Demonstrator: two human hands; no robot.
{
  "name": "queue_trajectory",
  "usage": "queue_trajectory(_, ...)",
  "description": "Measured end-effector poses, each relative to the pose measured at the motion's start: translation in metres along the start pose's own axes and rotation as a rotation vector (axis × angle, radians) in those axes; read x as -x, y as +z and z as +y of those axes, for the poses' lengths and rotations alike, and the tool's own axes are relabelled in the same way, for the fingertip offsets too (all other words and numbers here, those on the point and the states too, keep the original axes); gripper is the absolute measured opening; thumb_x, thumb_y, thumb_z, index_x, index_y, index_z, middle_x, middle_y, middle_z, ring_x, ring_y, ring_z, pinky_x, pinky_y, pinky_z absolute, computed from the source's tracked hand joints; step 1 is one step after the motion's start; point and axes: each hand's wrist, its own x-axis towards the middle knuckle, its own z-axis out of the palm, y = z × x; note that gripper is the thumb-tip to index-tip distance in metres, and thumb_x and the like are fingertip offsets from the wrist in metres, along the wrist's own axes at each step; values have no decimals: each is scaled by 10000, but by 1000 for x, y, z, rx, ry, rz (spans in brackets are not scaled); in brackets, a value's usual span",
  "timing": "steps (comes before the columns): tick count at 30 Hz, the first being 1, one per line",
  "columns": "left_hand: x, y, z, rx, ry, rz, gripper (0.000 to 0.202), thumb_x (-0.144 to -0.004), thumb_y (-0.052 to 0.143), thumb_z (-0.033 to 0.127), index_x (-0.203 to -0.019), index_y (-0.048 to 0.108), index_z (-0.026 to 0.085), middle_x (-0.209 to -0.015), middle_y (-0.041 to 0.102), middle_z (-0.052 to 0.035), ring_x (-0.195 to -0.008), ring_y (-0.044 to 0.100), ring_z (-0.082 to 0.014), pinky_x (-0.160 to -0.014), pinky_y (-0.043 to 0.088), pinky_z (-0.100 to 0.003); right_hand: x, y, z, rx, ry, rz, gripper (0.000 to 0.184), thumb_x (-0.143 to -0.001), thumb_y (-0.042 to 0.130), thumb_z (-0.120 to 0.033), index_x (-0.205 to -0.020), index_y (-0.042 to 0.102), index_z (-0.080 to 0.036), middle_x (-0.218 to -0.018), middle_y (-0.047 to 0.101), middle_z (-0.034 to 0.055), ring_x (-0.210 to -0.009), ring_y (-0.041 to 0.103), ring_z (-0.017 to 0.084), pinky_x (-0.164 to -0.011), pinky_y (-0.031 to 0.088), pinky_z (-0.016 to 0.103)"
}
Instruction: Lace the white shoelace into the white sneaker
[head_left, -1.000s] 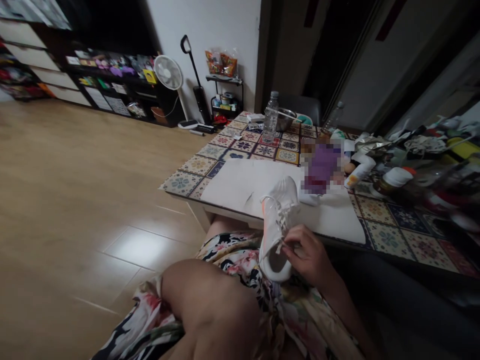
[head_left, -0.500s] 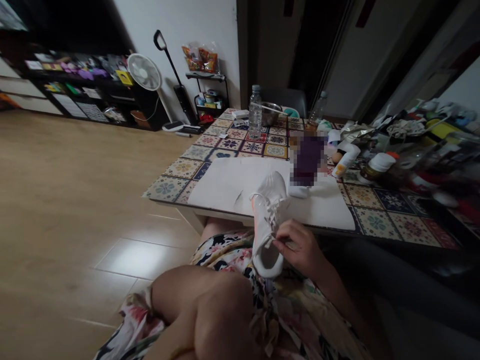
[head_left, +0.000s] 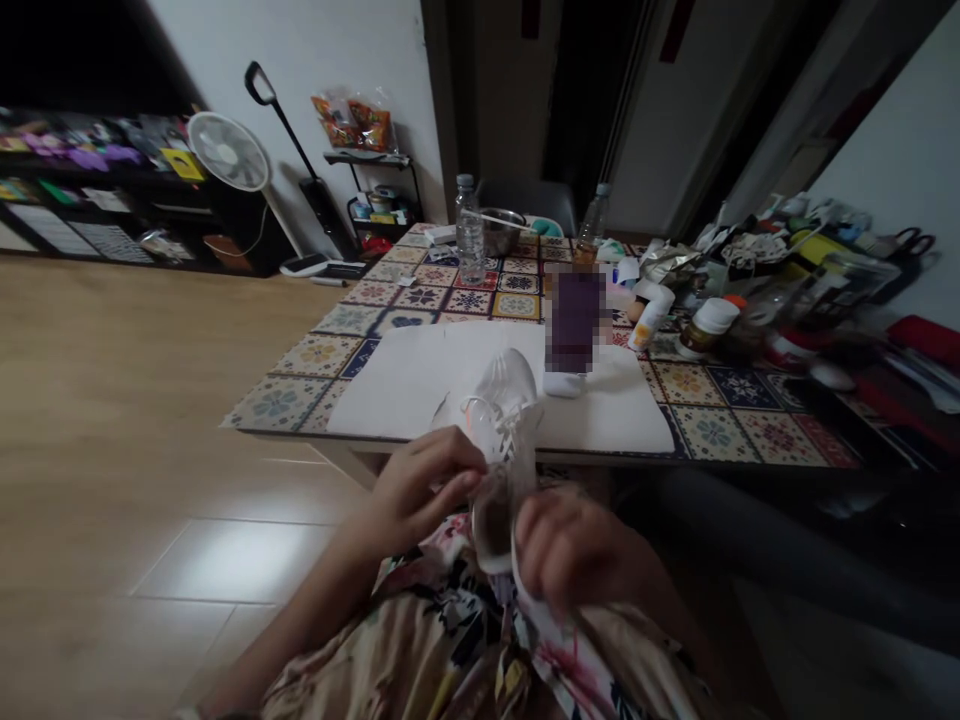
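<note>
A white sneaker with an orange accent stands on end in my lap, its toe leaning on the edge of the white sheet on the tiled table. My left hand is curled, its fingertips pinched at the shoe's laces. My right hand is blurred by motion and closed at the shoe's heel end, over my floral clothing.
Two water bottles, a metal bowl, a blurred purple object and several jars and packets crowd the table's far and right side. A fan, a stick vacuum and dark shelves stand by the wall beyond the wooden floor.
My left hand came up into view and took the laces. My right hand shifted down to the heel. The view swung to the right.
</note>
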Motion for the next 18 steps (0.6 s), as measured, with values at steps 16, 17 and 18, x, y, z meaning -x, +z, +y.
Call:
queue_trajectory(16, -3, 31, -27, 61, 12, -112, 62, -925, 572, 225, -908, 610, 179, -876, 572, -40, -779, 556, -149, -667, 481, -238, 4, 2, 29, 402, 183, 136, 61, -902, 599, -175, -938, 628, -215, -903, 606, 30, -855, 584, 167, -806, 497, 293)
queue_trajectory(17, -3, 31, -26, 75, 23, -112, 91, -930, 570, 233, -870, 606, 176, -860, 563, -39, -770, 546, -149, -665, 476, -240, 4, 3, 27, 414, 168, 122, 94, -884, 597, -141, -930, 631, -216, -908, 597, 30, -862, 580, 168, -810, 495, 294)
queue_trajectory(18, -3, 31, -25, 93, 36, -118, 137, -939, 567, 251, -831, 602, 174, -845, 554, -38, -770, 537, -151, -674, 472, -246, 4, 3, 26, 425, 157, 108, 114, -873, 596, -119, -923, 633, -215, -913, 588, 32, -866, 577, 169, -810, 493, 293)
